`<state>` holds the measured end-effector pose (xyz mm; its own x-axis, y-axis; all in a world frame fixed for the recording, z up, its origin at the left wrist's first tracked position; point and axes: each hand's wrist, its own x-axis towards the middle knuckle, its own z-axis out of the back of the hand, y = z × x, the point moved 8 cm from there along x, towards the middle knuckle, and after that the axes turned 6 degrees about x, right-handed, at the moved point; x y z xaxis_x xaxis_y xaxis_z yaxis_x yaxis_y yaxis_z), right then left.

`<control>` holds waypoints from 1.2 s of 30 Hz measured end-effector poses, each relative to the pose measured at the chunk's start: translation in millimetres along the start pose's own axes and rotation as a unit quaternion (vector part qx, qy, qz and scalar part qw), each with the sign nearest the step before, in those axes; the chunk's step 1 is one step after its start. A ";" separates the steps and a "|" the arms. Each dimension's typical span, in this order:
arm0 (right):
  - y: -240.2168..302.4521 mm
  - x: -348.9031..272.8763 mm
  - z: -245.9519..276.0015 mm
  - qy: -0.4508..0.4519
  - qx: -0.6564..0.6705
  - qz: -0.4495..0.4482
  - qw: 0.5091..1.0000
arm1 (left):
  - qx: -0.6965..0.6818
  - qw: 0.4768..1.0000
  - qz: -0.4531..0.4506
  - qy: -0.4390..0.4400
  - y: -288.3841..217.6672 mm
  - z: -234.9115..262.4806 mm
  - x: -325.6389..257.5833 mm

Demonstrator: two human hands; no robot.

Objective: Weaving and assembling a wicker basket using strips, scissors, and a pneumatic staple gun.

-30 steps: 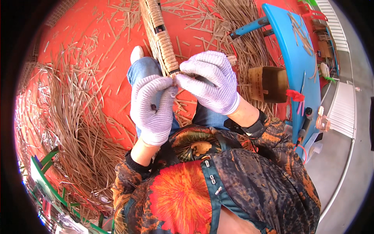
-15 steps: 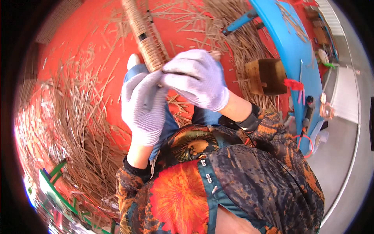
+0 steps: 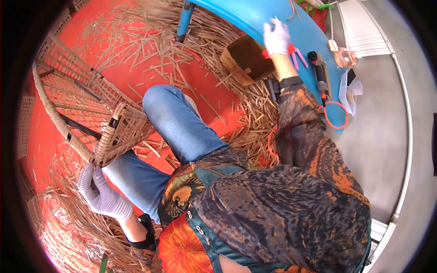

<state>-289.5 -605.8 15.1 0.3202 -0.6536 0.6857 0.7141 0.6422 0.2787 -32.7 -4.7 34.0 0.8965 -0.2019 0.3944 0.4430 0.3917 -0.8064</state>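
Head view, looking down on a seated person in blue jeans and a patterned shirt. The left hand (image 3: 102, 195), in a white knitted glove, grips the lower corner of a woven rattan frame (image 3: 91, 113) with its fingers curled around the rim; the frame rests against the left knee and stretches away to the upper left over the red floor (image 3: 59, 13). The right hand (image 3: 276, 37) (also gloved) is stretched out to the blue table (image 3: 255, 18), lying on its surface just beside red-handled pliers (image 3: 296, 55); whether its fingers are closed on anything cannot be told. Loose rattan strips (image 3: 246, 113) litter the floor around the legs. A brown wooden box (image 3: 248, 59) sits under the table edge.
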 end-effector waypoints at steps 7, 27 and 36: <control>-179.2 19.2 14.1 0.266 -0.278 -0.238 0.892 | 0.035 0.999 0.035 -0.010 -12.5 -13.1 -2.4; -170.5 14.6 13.4 0.246 -0.251 -0.052 0.935 | 0.057 0.993 0.090 -0.052 14.2 1.9 -4.7; -81.9 28.1 -62.2 0.350 -0.276 -0.124 0.887 | 0.153 0.982 0.101 -0.045 1.2 29.5 -12.9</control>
<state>-300.3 -701.7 -30.3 0.2804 -0.9598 0.0110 0.9507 0.2761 -0.1413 -43.5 24.9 41.0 0.9574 -0.0180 0.2882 0.2256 0.6699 -0.7073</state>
